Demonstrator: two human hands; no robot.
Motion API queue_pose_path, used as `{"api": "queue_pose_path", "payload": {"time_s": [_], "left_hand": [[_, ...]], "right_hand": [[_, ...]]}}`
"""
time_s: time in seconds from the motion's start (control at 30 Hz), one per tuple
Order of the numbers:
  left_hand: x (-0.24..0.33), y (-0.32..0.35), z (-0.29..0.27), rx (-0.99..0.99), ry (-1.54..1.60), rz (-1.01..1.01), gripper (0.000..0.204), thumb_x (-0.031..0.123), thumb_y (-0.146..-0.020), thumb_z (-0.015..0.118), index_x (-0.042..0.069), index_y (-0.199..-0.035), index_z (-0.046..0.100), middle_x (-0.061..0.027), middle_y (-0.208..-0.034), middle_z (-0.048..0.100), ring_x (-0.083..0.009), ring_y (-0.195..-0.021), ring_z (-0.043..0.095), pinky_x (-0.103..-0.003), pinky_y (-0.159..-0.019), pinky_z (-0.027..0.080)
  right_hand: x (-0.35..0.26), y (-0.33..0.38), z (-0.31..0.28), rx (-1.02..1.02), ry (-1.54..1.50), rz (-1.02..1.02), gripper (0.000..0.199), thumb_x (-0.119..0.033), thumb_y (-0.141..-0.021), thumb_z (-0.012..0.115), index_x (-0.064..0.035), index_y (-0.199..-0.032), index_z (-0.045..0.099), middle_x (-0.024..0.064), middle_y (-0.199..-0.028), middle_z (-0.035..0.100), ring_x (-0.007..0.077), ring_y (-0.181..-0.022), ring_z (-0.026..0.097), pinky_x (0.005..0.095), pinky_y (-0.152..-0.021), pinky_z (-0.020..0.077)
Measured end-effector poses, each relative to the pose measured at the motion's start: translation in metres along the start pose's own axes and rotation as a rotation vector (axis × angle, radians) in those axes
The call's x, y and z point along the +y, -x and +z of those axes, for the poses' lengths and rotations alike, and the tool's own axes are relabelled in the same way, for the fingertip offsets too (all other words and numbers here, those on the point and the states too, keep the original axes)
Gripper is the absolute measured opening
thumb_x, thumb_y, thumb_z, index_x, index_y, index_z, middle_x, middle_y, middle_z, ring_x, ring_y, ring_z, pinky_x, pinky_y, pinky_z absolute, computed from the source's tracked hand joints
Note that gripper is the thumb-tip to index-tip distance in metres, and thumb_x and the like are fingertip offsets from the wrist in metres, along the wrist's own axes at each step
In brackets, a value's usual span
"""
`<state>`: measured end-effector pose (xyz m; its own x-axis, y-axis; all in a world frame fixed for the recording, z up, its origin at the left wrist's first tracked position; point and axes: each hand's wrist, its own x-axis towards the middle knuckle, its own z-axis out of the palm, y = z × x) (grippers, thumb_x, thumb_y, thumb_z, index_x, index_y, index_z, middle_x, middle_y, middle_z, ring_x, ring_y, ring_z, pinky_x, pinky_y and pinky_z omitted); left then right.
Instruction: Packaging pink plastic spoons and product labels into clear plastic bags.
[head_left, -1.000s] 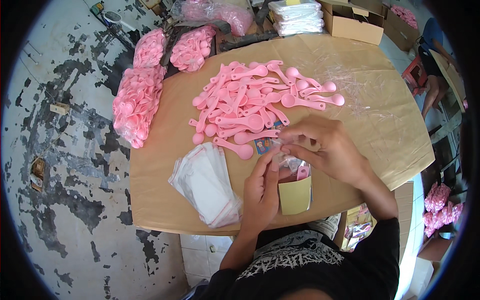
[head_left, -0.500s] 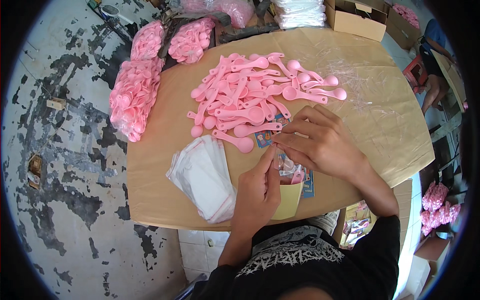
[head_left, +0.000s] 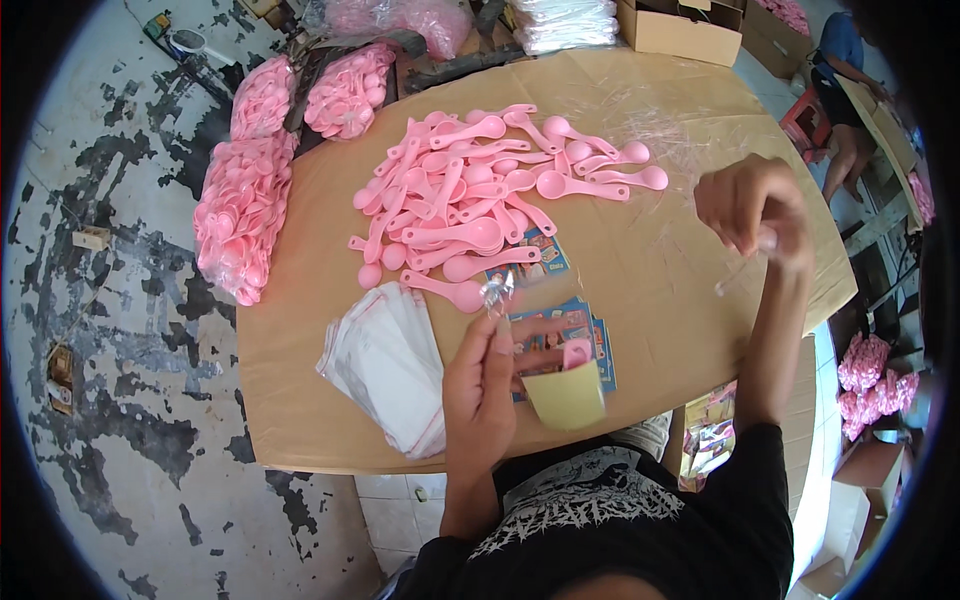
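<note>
My left hand pinches the top of a clear plastic bag between thumb and forefinger. Below the pinch hangs a pale yellow piece, and a pink spoon handle shows at its upper edge. Whether that piece is a card or a pouch, I cannot tell. Off to the right, above the table, my right hand is closed with a thin clear strip trailing from it; motion blurs it. Blue printed cards lie under and beside the yellow piece.
A heap of pink spoons covers the table's middle. Clear bags are stacked left of my left hand. Loose clear strips lie at the far right. Bagged spoons stand at the left edge, a cardboard box at the back. Another person sits beyond.
My right hand has pulled away to the right from the bag's top, carrying a thin clear strip. My left hand still holds the bag.
</note>
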<state>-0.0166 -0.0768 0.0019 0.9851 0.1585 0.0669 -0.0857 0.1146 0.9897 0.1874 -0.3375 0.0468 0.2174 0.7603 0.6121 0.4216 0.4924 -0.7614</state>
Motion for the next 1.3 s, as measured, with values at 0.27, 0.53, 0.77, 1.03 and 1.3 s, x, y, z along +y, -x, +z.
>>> {"api": "queue_pose_path", "payload": {"time_s": [0.27, 0.53, 0.77, 1.03, 1.3], "left_hand": [[-0.01, -0.006, -0.006, 0.226, -0.178, 0.111, 0.041, 0.019, -0.104, 0.036, -0.002, -0.14, 0.037, -0.0161, -0.121, 0.06, -0.0228, -0.093, 0.069, -0.02, -0.061, 0.055], [-0.008, -0.009, -0.005, 0.219, 0.121, 0.263, 0.039, 0.016, -0.104, 0.039, -0.004, -0.137, 0.041, -0.0188, -0.13, 0.055, -0.0205, -0.113, 0.058, -0.03, -0.097, 0.044], [-0.022, -0.011, -0.006, 0.175, 0.277, 0.026, 0.039, 0.019, -0.102, 0.047, -0.006, -0.132, 0.051, -0.0115, -0.114, 0.064, -0.0142, -0.1, 0.061, -0.027, -0.085, 0.049], [-0.03, -0.013, -0.011, 0.226, 0.298, 0.086, 0.036, 0.018, -0.103, 0.044, -0.005, -0.13, 0.052, -0.0138, -0.116, 0.064, -0.0138, -0.101, 0.062, -0.026, -0.085, 0.05], [-0.022, -0.008, -0.019, 0.056, 0.155, 0.025, 0.031, 0.01, -0.101, 0.045, -0.003, -0.129, 0.051, -0.0125, -0.117, 0.063, -0.0145, -0.105, 0.061, -0.025, -0.088, 0.048]], "right_hand": [[0.003, -0.02, 0.029, 0.542, 0.699, 0.316, 0.042, -0.002, -0.085, 0.053, -0.0043, -0.126, 0.058, 0.0123, -0.12, 0.063, 0.0193, -0.11, 0.06, 0.0318, -0.09, 0.0479], [0.045, -0.045, 0.128, 0.2, 0.146, 0.457, 0.023, -0.005, -0.086, 0.07, -0.001, -0.108, 0.067, 0.006, -0.082, 0.07, 0.0092, -0.076, 0.066, 0.0226, -0.066, 0.0514], [0.062, -0.039, 0.124, 0.173, 0.164, 0.37, 0.021, -0.005, -0.087, 0.068, -0.0007, -0.107, 0.068, 0.0062, -0.08, 0.069, 0.0076, -0.072, 0.064, 0.0236, -0.066, 0.0519], [0.057, -0.043, 0.131, 0.255, 0.012, 0.56, 0.017, -0.005, -0.091, 0.065, 0.0015, -0.106, 0.068, 0.0078, -0.086, 0.07, 0.0069, -0.075, 0.063, 0.0233, -0.067, 0.0522], [0.051, -0.042, 0.123, 0.26, 0.118, 0.497, 0.022, 0.003, -0.088, 0.061, -0.0012, -0.108, 0.07, 0.0094, -0.089, 0.071, 0.0066, -0.078, 0.062, 0.024, -0.069, 0.0509]]}}
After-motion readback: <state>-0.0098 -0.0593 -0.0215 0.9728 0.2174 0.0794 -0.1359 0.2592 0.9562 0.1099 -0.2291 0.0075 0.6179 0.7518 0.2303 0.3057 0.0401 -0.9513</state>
